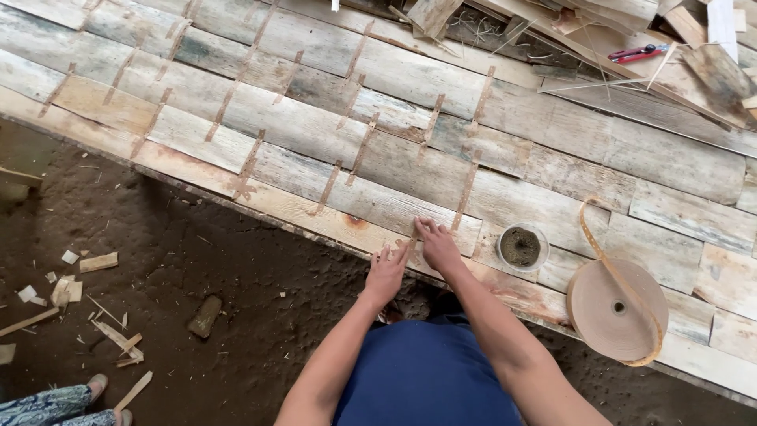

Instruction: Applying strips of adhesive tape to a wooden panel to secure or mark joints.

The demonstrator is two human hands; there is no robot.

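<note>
The wooden sheets [441, 134] are pale brown and grey, with some orange spots. Thin brown tape strips [359, 150] run across them like little stitches. The tape roll [617, 309] is light brown, and its loose end is a bit more yellow. The small round cup [521, 247] is see-through with dark brown stuff inside. The cutter [637, 53] at the top is red and black. The ground [181, 260] is dark brown. The person's clothes [426, 371] are dark blue.

Bottom edge crops a bystander's patterned legs [47, 404].
</note>
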